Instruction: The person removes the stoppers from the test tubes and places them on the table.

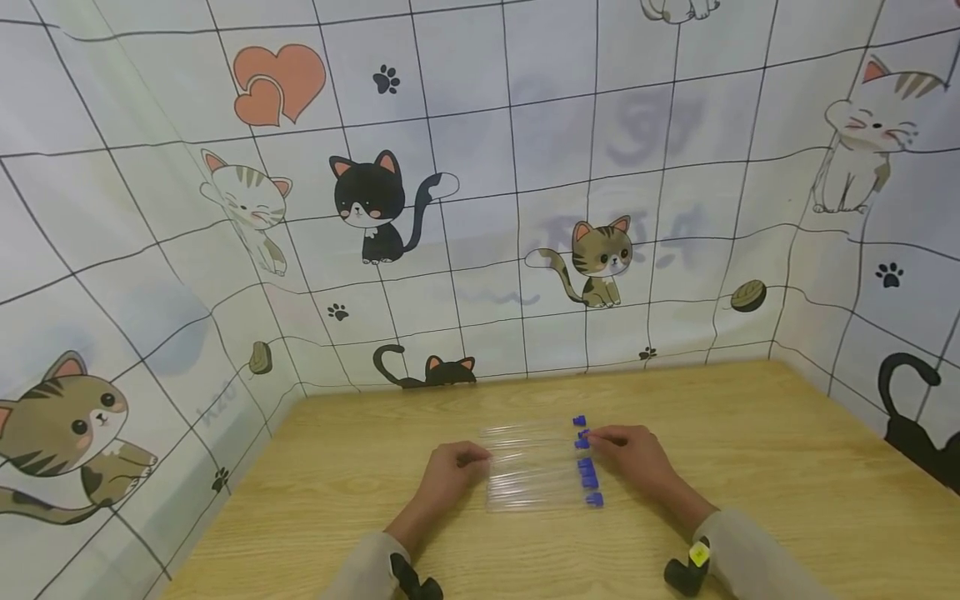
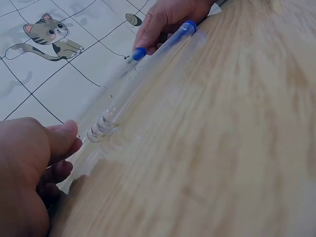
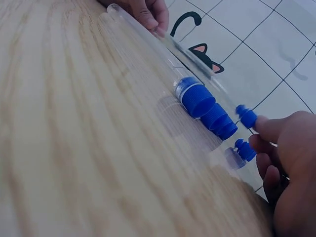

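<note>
Several clear test tubes point(image 1: 525, 503) with blue caps lie side by side, caps toward the right. My right hand point(image 1: 641, 457) pinches the blue cap point(image 3: 247, 116) of one tube near the far side of the row. At that tube's other end, the thumb and fingertips of my left hand point(image 1: 450, 479) hold the clear tip. In the right wrist view this test tube point(image 3: 210, 77) stands slightly higher than its neighbours. The rounded ends point(image 2: 94, 133) of the nearer tubes lie just beside the left thumb. Part of the held tube is faint against the pale cloth.
The tubes lie on a light wood-grain table point(image 1: 360, 467). A white cloth point(image 1: 480, 250) with grid lines and cartoon cats hangs behind and at both sides. Another blue cap point(image 1: 579, 421) sits at the far end of the row, beyond the right fingertips.
</note>
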